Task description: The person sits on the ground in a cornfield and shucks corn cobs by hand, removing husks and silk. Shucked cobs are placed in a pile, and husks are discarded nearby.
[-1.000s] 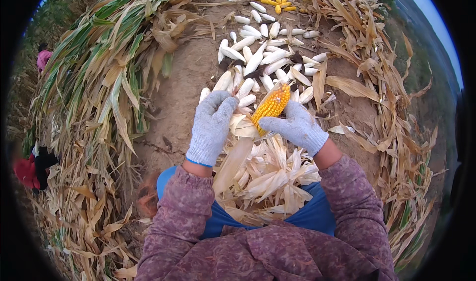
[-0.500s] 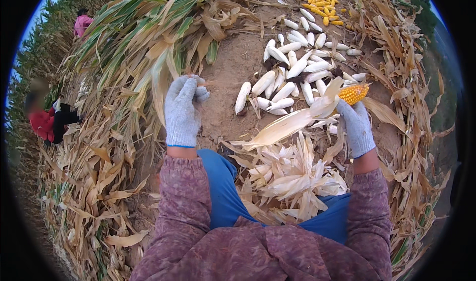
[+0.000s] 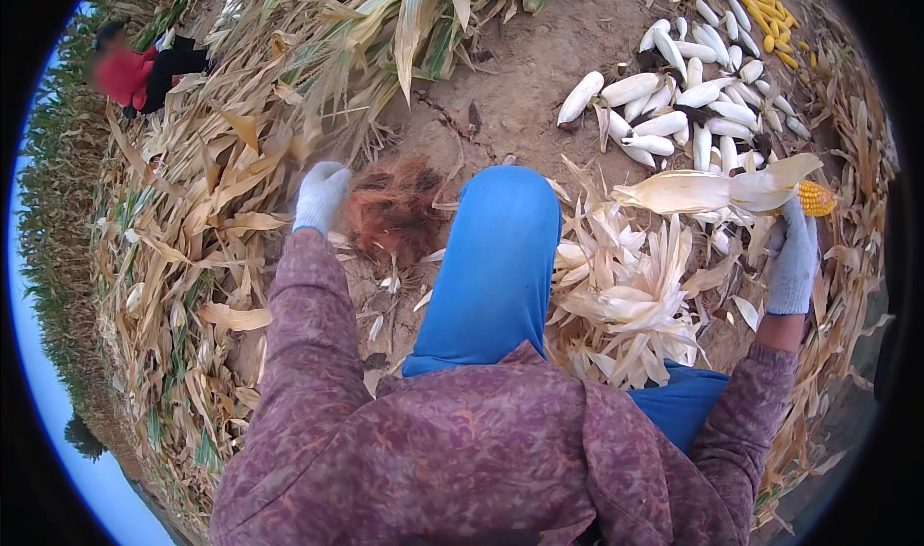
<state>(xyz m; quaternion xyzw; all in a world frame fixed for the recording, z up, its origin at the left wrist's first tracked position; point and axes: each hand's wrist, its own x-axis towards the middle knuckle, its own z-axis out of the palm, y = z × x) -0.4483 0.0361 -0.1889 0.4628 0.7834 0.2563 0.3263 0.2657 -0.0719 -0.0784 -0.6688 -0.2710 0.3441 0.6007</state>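
Note:
My right hand (image 3: 793, 262), in a pale grey knit glove, grips an ear of corn (image 3: 816, 199) at the right. Its yellow kernels are bare at the outer end, and a dry husk (image 3: 688, 192) folds back from it to the left. My left hand (image 3: 322, 196), gloved the same way, is out at the left with fingers curled; what they hold, if anything, is hidden. Right beside it lies a reddish-brown tangle of corn silk (image 3: 395, 207) on the soil. Loose pale husks (image 3: 630, 296) are heaped between my blue-clad legs.
Ears in white inner husk (image 3: 707, 93) lie piled ahead on the right, with bare yellow cobs (image 3: 767, 21) beyond. Dry stalks and leaves (image 3: 202, 247) spread along the left and far side. Someone in red (image 3: 130, 74) sits at the far left.
My left hand has moved left and back toward my body, now beside the corn silk. The view has swung left; my right hand still holds the ear, now farther out right.

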